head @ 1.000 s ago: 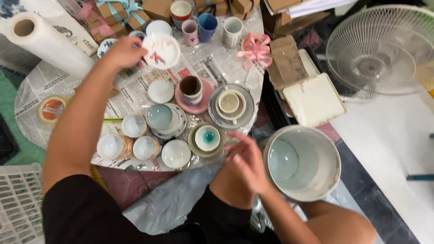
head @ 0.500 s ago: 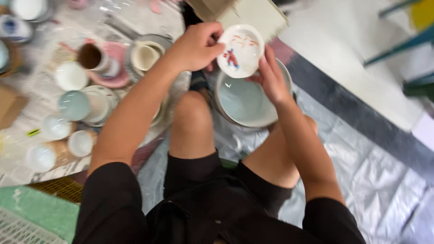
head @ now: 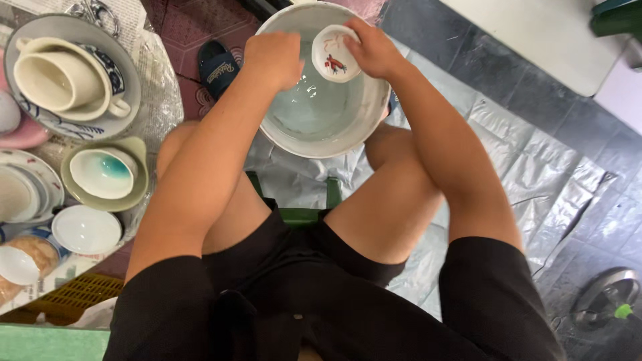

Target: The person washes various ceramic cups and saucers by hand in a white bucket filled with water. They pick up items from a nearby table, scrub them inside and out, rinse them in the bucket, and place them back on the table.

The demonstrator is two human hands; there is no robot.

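setting: dark tiled floor [head: 428, 60] partly covered by a crinkled silver-grey plastic sheet [head: 535, 174]; a seated person in black shorts looks down between the knees; a dark slipper [head: 217, 67] lies on the floor beside the basin.
tabletop: low tabletop covered with newspaper [head: 157, 80] at the left, crowded with crockery.
basin: large round pale grey basin [head: 321, 137] on the floor between the knees, holding shallow clear water.
small dish: small white ceramic dish with a red painted figure inside [head: 334, 55], held over the far part of the basin, its inside facing up, tilted slightly.
right hand: right hand [head: 371, 48] grips the dish's rim from the right, fingers curled round the edge.
left hand: left hand [head: 273, 57] is loosely closed just beside the dish's left edge; whether it touches the dish or holds something cannot be told.
progress: judged from the layout, the dish is over the water and being handled there; the crockery on the tabletop looks not yet brought over.
other ware: cream cup on a blue-patterned saucer [head: 63, 80]; white cup with a turquoise inside [head: 101, 174] in an olive-green bowl [head: 137, 157]; small plain white bowl [head: 85, 229].
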